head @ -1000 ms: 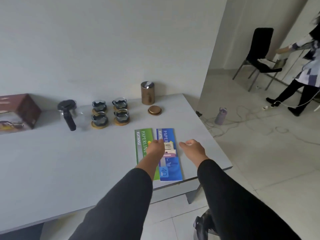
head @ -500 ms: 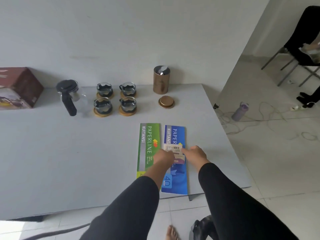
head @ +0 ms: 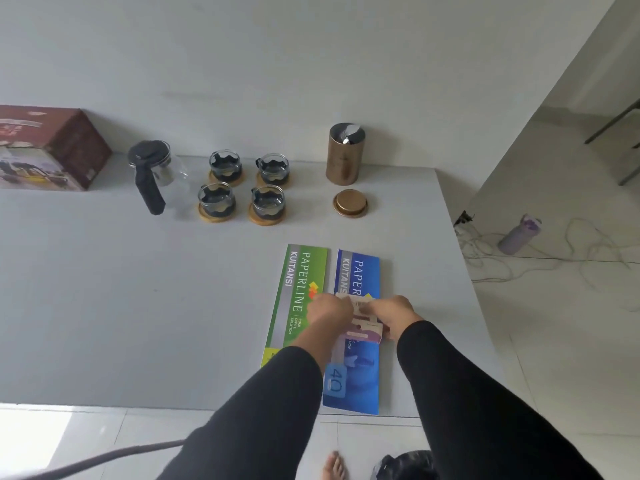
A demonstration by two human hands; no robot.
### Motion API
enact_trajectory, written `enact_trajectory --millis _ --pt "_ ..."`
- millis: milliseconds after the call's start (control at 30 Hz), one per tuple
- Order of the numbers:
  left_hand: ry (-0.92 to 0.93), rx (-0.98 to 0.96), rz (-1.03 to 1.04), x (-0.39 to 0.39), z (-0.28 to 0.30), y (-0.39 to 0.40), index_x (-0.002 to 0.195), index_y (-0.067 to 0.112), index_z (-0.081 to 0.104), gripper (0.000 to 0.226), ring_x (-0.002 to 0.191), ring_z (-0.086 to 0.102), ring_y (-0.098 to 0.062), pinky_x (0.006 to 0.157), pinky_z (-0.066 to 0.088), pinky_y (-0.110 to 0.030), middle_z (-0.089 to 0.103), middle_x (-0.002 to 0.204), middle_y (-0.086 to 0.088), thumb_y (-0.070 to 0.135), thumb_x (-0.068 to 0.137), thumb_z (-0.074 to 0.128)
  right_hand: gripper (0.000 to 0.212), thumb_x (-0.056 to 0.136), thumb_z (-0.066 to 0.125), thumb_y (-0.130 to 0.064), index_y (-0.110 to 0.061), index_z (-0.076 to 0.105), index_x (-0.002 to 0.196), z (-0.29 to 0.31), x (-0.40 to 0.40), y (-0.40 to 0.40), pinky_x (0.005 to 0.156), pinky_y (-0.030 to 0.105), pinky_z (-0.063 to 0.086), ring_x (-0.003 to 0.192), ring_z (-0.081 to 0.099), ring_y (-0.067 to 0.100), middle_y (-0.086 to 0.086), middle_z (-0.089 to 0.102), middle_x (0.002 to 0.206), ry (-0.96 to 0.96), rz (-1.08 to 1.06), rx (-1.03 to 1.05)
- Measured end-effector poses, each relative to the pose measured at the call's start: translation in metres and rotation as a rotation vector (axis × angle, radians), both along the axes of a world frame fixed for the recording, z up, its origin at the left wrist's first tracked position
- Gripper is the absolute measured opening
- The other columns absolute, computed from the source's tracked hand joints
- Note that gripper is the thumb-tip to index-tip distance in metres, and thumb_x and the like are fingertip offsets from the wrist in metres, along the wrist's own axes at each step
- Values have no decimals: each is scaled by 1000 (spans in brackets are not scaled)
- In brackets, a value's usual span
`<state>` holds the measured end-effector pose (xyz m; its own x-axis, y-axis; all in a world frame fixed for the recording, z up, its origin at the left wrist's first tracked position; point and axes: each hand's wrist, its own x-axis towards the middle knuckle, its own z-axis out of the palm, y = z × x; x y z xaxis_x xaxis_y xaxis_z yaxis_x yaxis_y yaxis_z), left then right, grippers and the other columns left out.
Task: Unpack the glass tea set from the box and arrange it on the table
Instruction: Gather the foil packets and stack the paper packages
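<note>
A glass teapot (head: 157, 174) with a black lid and handle stands at the back of the grey table (head: 138, 306). To its right, several glass cups (head: 242, 187) sit on round wooden coasters. The brown tea set box (head: 48, 147) lies at the far left by the wall. My left hand (head: 329, 311) and my right hand (head: 391, 311) meet over the blue booklet (head: 356, 372), both pinching small paper slips (head: 363, 322).
A green booklet (head: 298, 296) lies beside the blue one. A copper canister (head: 345, 154) stands at the back, its lid (head: 350, 202) lying in front of it. The table's right edge drops to a floor with cables and a purple bottle (head: 519, 233).
My right hand moved left onto the blue booklet and closed on the paper slips with my left hand. My head tipped downward and turned left, away from the room.
</note>
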<state>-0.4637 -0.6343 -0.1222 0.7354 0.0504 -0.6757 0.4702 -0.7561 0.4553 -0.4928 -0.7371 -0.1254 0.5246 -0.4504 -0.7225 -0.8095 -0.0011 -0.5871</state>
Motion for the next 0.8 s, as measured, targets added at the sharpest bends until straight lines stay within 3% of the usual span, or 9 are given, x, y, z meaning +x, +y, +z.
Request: enact_trajectory --millis 100,233,333,433,567,700,800 --pt "28 31 72 5 4 5 143 1 30 65 128 44 -29 108 39 -40 40 141 -17 44 96 45 22 72 79 -11 -4 63 86 6 8 4 68 41 60 73 70 31 14 70 88 -30 -32 21" --pt "32 -39 85 20 7 23 142 -2 31 66 131 42 -31 108 39 -40 41 142 -17 46 98 41 28 73 79 -7 1 64 95 15 24 17 60 35 58 70 70 28 16 71 90 -95 -43 78" --pt "30 -28 110 32 6 41 142 0 32 68 125 48 -28 103 43 -37 44 138 -16 50 97 41 24 74 78 -10 -2 63 90 17 35 37 66 39 60 71 70 28 14 71 89 -111 -39 57" --pt "1 142 12 40 3 60 141 3 35 66 129 40 -26 106 34 -33 44 138 -13 53 98 33 21 74 79 -15 -5 61 80 12 41 61 75 46 59 76 71 30 13 70 87 -85 -34 34" --pt "2 238 -87 45 -5 84 140 6 40 60 131 39 -25 108 33 -31 45 140 -10 49 100 31 22 74 77 -19 -4 62 82 -3 45 85 79 44 58 82 70 31 15 71 92 -21 15 -21" --pt "8 98 -108 53 -15 98 127 4 53 48 115 59 -24 96 49 -29 59 126 -10 42 99 41 29 75 76 -21 -2 63 93 -11 47 97 80 43 58 84 70 31 14 70 95 3 -19 -30" --pt "31 44 -121 55 -15 104 120 7 56 42 107 63 -23 81 48 -26 63 119 -8 41 98 46 31 74 76 -19 -1 65 96 -13 44 100 77 45 59 78 71 31 15 71 92 12 -68 17"
